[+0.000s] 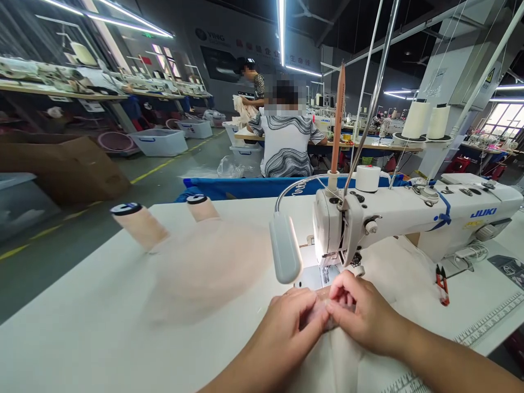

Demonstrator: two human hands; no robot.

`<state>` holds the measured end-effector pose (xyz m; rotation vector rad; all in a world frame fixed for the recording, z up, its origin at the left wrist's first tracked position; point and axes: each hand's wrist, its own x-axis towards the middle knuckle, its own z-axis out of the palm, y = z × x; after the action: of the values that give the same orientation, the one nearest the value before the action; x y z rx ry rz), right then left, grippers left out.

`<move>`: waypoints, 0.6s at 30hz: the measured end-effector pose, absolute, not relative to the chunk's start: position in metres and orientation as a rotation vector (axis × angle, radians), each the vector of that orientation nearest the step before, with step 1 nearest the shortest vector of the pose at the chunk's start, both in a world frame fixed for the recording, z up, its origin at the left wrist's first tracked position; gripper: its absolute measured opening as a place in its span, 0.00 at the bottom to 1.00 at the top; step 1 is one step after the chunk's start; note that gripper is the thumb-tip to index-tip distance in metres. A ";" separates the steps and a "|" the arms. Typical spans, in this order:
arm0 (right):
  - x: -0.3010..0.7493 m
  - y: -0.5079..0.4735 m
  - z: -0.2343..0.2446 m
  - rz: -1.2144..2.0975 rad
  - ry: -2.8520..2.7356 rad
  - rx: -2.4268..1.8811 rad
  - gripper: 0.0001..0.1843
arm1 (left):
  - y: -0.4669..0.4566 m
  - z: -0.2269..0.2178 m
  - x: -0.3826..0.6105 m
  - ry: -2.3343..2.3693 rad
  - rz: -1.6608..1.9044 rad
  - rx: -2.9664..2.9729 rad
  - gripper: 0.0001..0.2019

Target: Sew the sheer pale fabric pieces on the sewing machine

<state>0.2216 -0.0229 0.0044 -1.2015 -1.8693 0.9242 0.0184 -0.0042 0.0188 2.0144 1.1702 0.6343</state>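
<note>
My left hand (291,323) and my right hand (366,315) are close together in front of the sewing machine (409,213). Both are closed on a pale, thin fabric (346,357), thumbs and fingertips pinching its edge. From there the cloth hangs down toward me between my wrists. The lit presser foot (326,274) stands just beyond my fingertips, over the metal needle plate (308,277). Whether the cloth's edge reaches under the foot, I cannot tell. More pale cloth (387,267) lies under the machine's arm, to the right of my right hand.
A grey lamp (284,248) hangs left of the needle. Sheer fabric (216,267) and two peach thread cones (141,226) lie on the white table (82,327). Red-handled snips (442,285) and a printed ruler (491,319) are at right. Beyond the table sits a co-worker (289,136).
</note>
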 end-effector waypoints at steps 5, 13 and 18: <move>0.216 -0.014 -0.008 0.650 -2.041 -1.325 0.06 | 0.000 -0.001 0.019 1.290 0.658 2.420 0.12; 0.220 -0.012 -0.017 0.415 -2.093 -1.315 0.08 | -0.001 -0.009 0.014 0.852 1.043 2.871 0.17; 0.229 -0.012 -0.018 0.286 -2.179 -1.177 0.10 | 0.001 -0.008 0.012 0.849 1.033 2.875 0.17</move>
<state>0.2288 -0.0124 -0.0185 -1.1767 -2.1791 0.2857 0.0120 0.0006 -0.0082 2.8754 0.8490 1.0335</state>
